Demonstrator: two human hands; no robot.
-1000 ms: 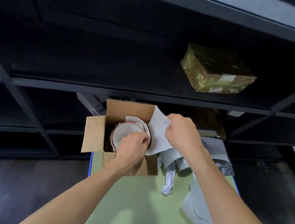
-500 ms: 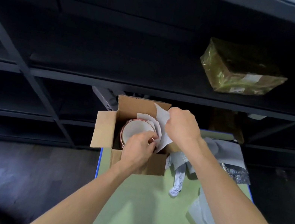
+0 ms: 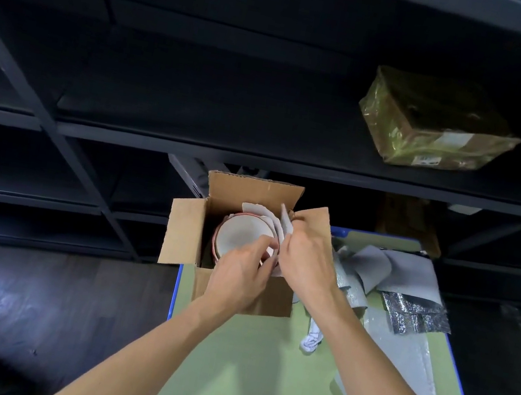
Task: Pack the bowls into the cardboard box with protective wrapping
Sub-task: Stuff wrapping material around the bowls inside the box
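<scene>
Tucking stage: you seem to be working a wrapping sheet (image 3: 284,224) down beside the bowls (image 3: 242,236) in the cardboard box (image 3: 272,298).
Bowls: stacked mouth-up inside the box, toward its left and far side, with other white sheets showing behind and beside them.
Left hand (image 3: 237,280): reaches over the box's near wall, with the fingers curled onto the near-right rim of the top bowl and gripping it.
Right hand (image 3: 307,261): pinches the sheet between thumb and fingers, just right of the stack.
Deciding relation: the sheet stands on edge between the stack and the box's right wall. Its long side runs near-to-far along that wall, so the gap lies straight below your right hand and to the right of your left.
Nearer hand: the right one, which is already over the gap.
Next move, as a judgement: press the sheet downward rather than sideways, and hold the stack leftward to open the gap (its depth is hidden from this view).
Spare wrapping (image 3: 411,279): heaped on the worktop (image 3: 257,364), right of the box.
</scene>
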